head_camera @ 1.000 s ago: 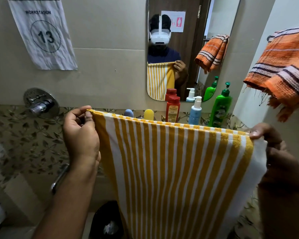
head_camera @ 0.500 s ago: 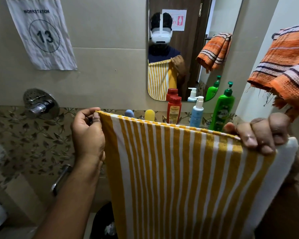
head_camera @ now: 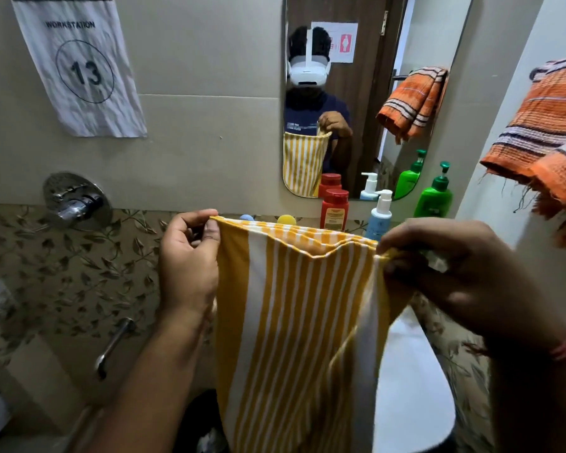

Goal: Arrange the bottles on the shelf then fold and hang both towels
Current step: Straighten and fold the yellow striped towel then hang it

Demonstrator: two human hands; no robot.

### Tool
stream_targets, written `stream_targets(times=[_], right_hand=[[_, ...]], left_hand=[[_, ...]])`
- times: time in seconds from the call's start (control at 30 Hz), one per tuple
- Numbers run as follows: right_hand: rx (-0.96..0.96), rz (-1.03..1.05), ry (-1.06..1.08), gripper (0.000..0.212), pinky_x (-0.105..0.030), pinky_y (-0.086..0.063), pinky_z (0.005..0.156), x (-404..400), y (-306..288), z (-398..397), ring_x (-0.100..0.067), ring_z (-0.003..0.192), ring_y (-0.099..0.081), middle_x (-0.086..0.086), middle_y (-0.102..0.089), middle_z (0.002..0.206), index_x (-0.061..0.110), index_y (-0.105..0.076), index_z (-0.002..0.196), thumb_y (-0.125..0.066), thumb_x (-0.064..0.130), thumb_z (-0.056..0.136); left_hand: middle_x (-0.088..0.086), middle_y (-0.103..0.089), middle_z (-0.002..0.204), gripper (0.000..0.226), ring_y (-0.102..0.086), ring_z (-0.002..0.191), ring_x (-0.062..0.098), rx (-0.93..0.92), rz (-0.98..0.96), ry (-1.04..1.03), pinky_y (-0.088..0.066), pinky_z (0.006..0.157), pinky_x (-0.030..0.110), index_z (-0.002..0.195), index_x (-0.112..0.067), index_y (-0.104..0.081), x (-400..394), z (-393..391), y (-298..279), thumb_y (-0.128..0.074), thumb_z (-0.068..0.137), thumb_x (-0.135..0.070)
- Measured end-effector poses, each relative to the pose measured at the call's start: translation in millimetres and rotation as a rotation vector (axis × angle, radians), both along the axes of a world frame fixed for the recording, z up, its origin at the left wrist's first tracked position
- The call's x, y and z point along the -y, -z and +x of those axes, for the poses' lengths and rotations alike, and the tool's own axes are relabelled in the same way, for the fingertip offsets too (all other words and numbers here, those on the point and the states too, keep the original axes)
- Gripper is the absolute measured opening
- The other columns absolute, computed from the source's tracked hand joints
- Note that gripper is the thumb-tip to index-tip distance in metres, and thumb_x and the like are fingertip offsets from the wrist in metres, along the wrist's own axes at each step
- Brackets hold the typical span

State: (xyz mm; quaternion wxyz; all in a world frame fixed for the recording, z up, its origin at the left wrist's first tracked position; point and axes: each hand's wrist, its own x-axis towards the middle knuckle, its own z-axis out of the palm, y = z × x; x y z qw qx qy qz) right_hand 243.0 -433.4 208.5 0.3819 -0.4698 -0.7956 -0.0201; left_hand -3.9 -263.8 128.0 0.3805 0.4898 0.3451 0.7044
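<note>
You hold the yellow striped towel (head_camera: 294, 322) up in front of you, hanging straight down, its top edge sagging a little between your hands. Your left hand (head_camera: 188, 266) pinches the top left corner between thumb and fingertips, the other fingers curled. Your right hand (head_camera: 464, 276) grips the top right corner with its fingers curled round the bunched cloth. Behind the towel's top edge the bottles stand in a row below the mirror (head_camera: 366, 93): a red bottle (head_camera: 334, 209), a pale blue pump bottle (head_camera: 380, 214) just beside it, and a green pump bottle (head_camera: 437, 194) further right; two round caps, blue and yellow, peek over the towel to the left of the red one. The orange striped towel (head_camera: 546, 138) hangs at the right, well above your right hand. On the wall to the left are a round chrome tap fitting (head_camera: 77, 201) and a paper sign (head_camera: 79, 67) marked 13
</note>
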Motion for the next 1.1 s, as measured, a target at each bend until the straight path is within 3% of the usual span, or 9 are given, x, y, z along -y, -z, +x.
stream_targets(times=[0.27, 0.47, 0.57, 0.67, 0.8, 0.97, 1.1], right_hand=[[0.063, 0.026, 0.09, 0.013, -0.036, -0.054, 0.069, -52, 6, -52, -0.013, 0.082, -0.062, 0.003, -0.066, 0.091, 0.015, -0.073, 0.096, -0.071, 0.024, 0.086], [0.005, 0.099, 0.153, 0.013, -0.032, -0.046, 0.061, -70, 18, -67, -0.009, 0.072, -0.053, 0.007, -0.06, 0.08, 0.018, -0.06, 0.088, -0.069, 0.026, 0.086], [-0.017, 0.135, 0.201, 0.017, -0.032, -0.045, 0.057, -73, 21, -71, -0.01, 0.067, -0.052, 0.007, -0.058, 0.076, 0.017, -0.057, 0.087, -0.073, 0.023, 0.085], [-0.05, 0.128, 0.247, 0.021, -0.028, -0.043, 0.053, -76, 22, -72, -0.01, 0.064, -0.05, 0.008, -0.055, 0.073, 0.019, -0.053, 0.088, -0.074, 0.021, 0.084], [-0.022, 0.117, 0.251, 0.02, -0.031, -0.047, 0.053, -80, 24, -74, -0.01, 0.065, -0.053, 0.006, -0.057, 0.076, 0.02, -0.05, 0.094, -0.068, 0.025, 0.087], [0.103, -0.166, 0.208, 0.029, -0.037, -0.054, 0.059, -77, 22, -59, -0.007, 0.071, -0.059, 0.011, -0.062, 0.081, 0.036, -0.043, 0.095, -0.059, 0.056, 0.08], [0.232, -0.331, 0.182, 0.033, -0.022, -0.037, 0.053, -68, 16, -40, -0.002, 0.064, -0.051, 0.014, -0.051, 0.067, 0.036, -0.042, 0.072, -0.066, 0.055, 0.084]], left_hand=[[-0.002, -0.078, 0.102, 0.015, -0.074, 0.101, 0.018, 0.067, -0.092, 0.231, -0.059, 0.083, 0.033, 0.094, -0.032, -0.078, 37, 46, -5, -0.069, 0.083, -0.027], [0.01, -0.078, 0.09, 0.027, -0.076, 0.082, 0.018, 0.305, -0.194, 0.456, -0.059, 0.068, 0.025, 0.083, -0.02, -0.081, 44, 53, -12, -0.064, 0.093, -0.001], [0.01, -0.077, 0.086, 0.021, -0.076, 0.078, 0.017, 0.348, -0.181, 0.505, -0.059, 0.066, 0.024, 0.083, -0.018, -0.081, 45, 53, -12, -0.066, 0.09, -0.006], [0.009, -0.078, 0.093, 0.014, -0.077, 0.088, 0.019, 0.314, -0.128, 0.542, -0.059, 0.07, 0.024, 0.093, -0.019, -0.08, 47, 51, -9, -0.07, 0.083, -0.018], [0.006, -0.078, 0.106, 0.023, -0.074, 0.106, 0.023, 0.156, -0.061, 0.446, -0.059, 0.08, 0.025, 0.103, -0.023, -0.077, 41, 47, -2, -0.074, 0.08, -0.023], [0.001, -0.079, 0.102, 0.019, -0.076, 0.096, 0.021, 0.06, -0.04, 0.335, -0.061, 0.074, 0.029, 0.098, -0.034, -0.078, 26, 41, -1, -0.072, 0.08, -0.03], [0.002, -0.078, 0.101, 0.017, -0.074, 0.095, 0.022, 0.089, -0.046, 0.233, -0.06, 0.075, 0.03, 0.095, -0.035, -0.077, 12, 34, -3, -0.07, 0.08, -0.032]])
